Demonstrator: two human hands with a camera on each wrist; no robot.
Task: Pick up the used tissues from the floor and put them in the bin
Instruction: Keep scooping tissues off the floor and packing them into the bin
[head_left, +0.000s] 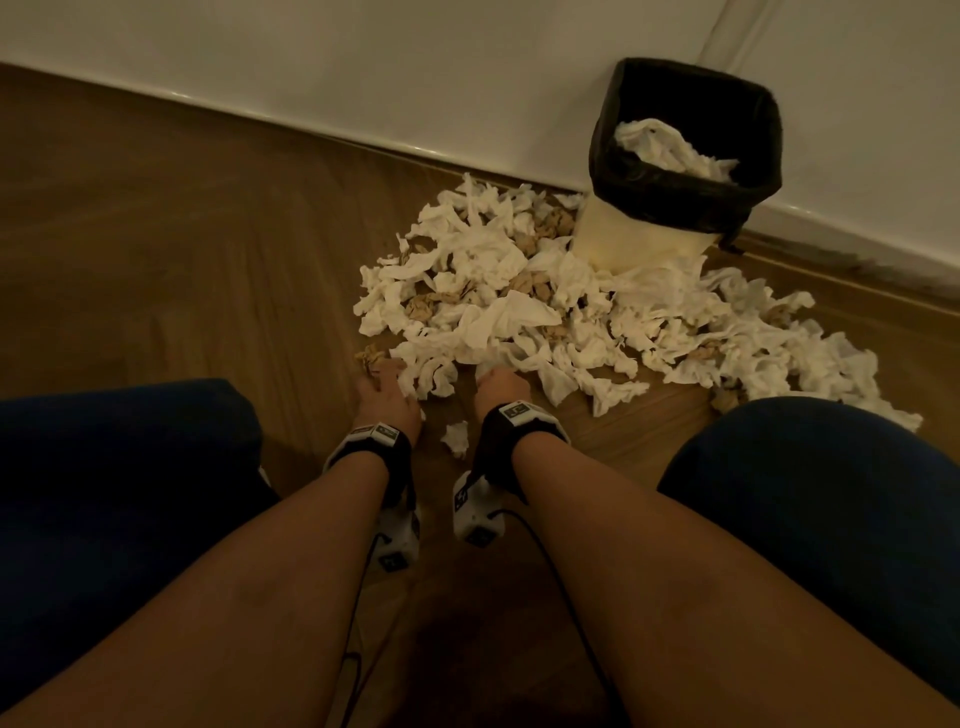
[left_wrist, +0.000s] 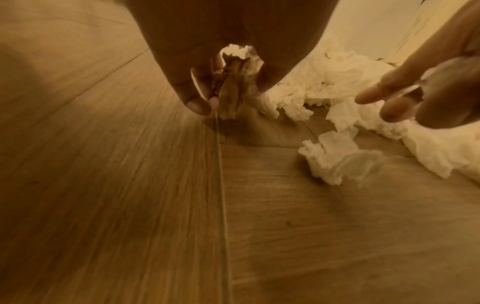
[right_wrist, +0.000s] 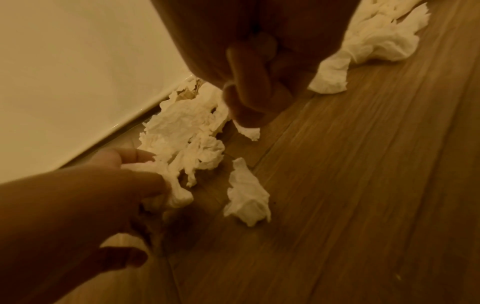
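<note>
A big heap of crumpled white and brown tissues (head_left: 519, 296) lies on the wooden floor in front of the bin (head_left: 675, 205), which has a black liner and holds white tissues (head_left: 670, 148). Both hands are at the heap's near edge. My left hand (head_left: 384, 389) grips a brown crumpled tissue (left_wrist: 230, 90) and a white tissue (right_wrist: 174, 185) between thumb and fingers. My right hand (head_left: 498, 382) is curled, with a scrap of white tissue (right_wrist: 249, 131) sticking out below its fingers (right_wrist: 246, 98). One loose white tissue (head_left: 456, 439) lies between my wrists.
The bin stands against a white wall with a skirting board (head_left: 363, 140). More tissues trail off to the right (head_left: 810, 358). My knees in dark blue (head_left: 119, 457) flank both arms. Bare wooden floor (head_left: 182, 249) stretches to the left.
</note>
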